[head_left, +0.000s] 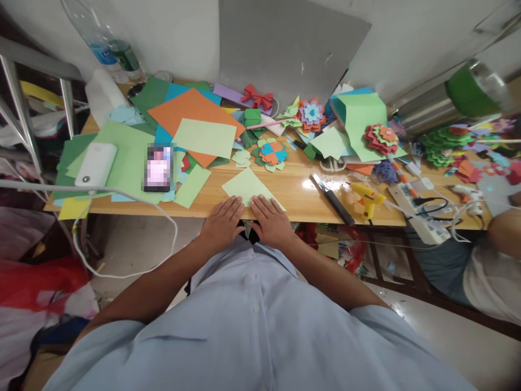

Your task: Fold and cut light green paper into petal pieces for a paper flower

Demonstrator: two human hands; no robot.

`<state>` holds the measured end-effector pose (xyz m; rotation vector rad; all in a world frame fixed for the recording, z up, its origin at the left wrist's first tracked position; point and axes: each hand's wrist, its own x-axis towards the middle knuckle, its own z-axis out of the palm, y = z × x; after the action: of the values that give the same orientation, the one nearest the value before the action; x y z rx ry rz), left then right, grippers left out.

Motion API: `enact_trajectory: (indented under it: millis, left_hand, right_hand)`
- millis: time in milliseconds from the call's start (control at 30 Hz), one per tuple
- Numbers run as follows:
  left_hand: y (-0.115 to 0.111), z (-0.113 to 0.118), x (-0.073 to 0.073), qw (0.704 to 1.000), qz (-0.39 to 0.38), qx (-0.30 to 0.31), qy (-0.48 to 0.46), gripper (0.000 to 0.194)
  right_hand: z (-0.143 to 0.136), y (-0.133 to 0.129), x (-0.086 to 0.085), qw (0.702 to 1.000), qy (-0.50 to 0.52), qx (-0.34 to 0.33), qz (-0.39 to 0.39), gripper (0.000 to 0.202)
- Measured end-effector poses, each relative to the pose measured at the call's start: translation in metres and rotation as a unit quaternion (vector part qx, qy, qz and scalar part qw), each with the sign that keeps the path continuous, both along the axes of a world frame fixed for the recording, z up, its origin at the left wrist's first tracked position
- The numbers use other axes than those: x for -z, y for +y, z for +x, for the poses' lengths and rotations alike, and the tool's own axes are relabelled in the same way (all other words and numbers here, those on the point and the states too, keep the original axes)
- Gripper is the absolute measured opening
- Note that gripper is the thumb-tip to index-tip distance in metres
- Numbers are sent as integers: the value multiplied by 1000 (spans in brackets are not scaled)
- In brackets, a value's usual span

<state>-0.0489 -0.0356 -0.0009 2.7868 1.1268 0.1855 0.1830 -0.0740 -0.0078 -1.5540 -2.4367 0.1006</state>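
Observation:
A pale green sheet of paper [249, 184], its top coming to a point, lies at the table's front edge. My left hand [223, 220] rests flat on its lower left side, fingers together and stretched forward. On the lower right side my right hand [271, 220] lies flat in the same way, and both thumbs hang toward each other below the edge. The hands cover the paper's lower border, so I cannot tell whether it is folded. Just beyond it sit a small pale green paper cutout [241, 158] and an orange, blue and green paper flower [272, 154].
To the right lie a utility knife [332, 200], a yellow glue gun [367, 200], scissors [334, 164] and a power strip [421, 214] with cables. Leftward are a phone [158, 169], a white power bank [96, 165] with a looping cable and coloured paper sheets [191, 111]. Another person's arm [504, 233] is far right.

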Motion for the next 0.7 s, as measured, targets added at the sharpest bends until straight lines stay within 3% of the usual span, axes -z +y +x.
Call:
enact_trajectory:
  millis: [367,700]
  left_hand:
    - [1,-1,2,1000,-7,-4,-3,64]
    - [0,-6,9,998,31,7,-48,50]
  right_hand:
    - [77,-38,-3,997,-13,78,12,65]
    - [73,-40,14,986,31,44,155,47]
